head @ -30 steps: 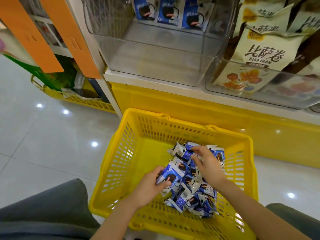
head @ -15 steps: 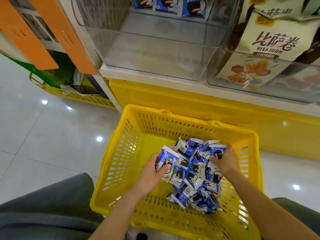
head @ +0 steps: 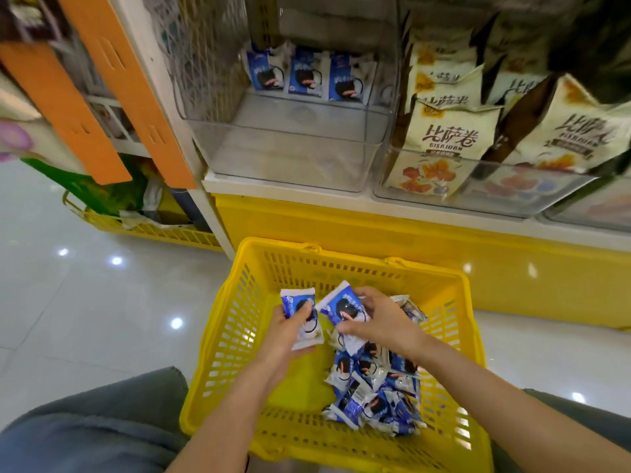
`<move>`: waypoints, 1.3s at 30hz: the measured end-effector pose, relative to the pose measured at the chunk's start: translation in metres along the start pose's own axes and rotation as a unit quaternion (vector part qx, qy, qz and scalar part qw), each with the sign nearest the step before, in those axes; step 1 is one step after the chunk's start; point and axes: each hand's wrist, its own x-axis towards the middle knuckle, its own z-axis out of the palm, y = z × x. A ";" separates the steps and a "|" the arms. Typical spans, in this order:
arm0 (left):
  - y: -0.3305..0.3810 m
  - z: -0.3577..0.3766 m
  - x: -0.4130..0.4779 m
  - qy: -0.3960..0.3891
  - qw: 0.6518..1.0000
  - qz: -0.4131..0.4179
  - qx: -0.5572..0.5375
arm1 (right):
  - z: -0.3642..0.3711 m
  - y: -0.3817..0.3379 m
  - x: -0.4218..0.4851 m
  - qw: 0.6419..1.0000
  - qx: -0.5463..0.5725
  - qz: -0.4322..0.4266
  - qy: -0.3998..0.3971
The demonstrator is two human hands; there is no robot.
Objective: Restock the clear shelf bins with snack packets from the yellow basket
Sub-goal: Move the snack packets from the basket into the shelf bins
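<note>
The yellow basket [head: 235,339] stands on the floor in front of the shelf, with a heap of blue-and-white snack packets [head: 372,394] in its right half. My left hand [head: 286,339] grips one packet [head: 302,319] upright above the basket. My right hand [head: 379,319] holds another packet [head: 341,307] just to the right of it, tilted. Above, the clear shelf bin [head: 290,148] holds three of the same packets [head: 304,75] standing at its back; its front part is bare.
A neighbouring clear bin [head: 495,196] to the right is full of cream snack bags. Orange strips [head: 68,107] hang at the left. A second yellow basket [head: 150,230] with goods sits on the floor at left. My knees flank the basket.
Both hands have lifted out of the heap, each with a packet. The view has tilted up, showing more of the shelf bin.
</note>
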 end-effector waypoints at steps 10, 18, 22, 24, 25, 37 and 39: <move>0.075 -0.010 -0.042 -0.021 0.976 0.214 0.030 | -0.006 -0.093 -0.035 0.991 0.010 -0.129 0.026; 0.137 -0.029 -0.061 0.024 0.921 0.378 0.091 | -0.024 -0.164 -0.040 0.980 -0.105 -0.166 0.014; 0.166 -0.042 -0.061 0.049 0.903 0.422 0.061 | -0.025 -0.198 -0.033 0.984 -0.022 -0.177 0.005; 0.175 -0.048 -0.057 0.053 0.904 0.422 0.044 | -0.023 -0.213 -0.024 0.986 0.026 -0.162 0.002; 0.179 -0.052 -0.053 0.050 0.908 0.415 0.029 | -0.024 -0.221 -0.017 0.987 0.033 -0.156 0.006; 0.203 -0.089 -0.007 0.089 0.921 0.377 -0.043 | -0.075 -0.297 0.168 0.939 -0.207 -0.143 0.234; 0.206 -0.096 -0.001 0.092 0.919 0.380 -0.047 | -0.075 -0.300 0.192 0.931 -0.255 -0.130 0.228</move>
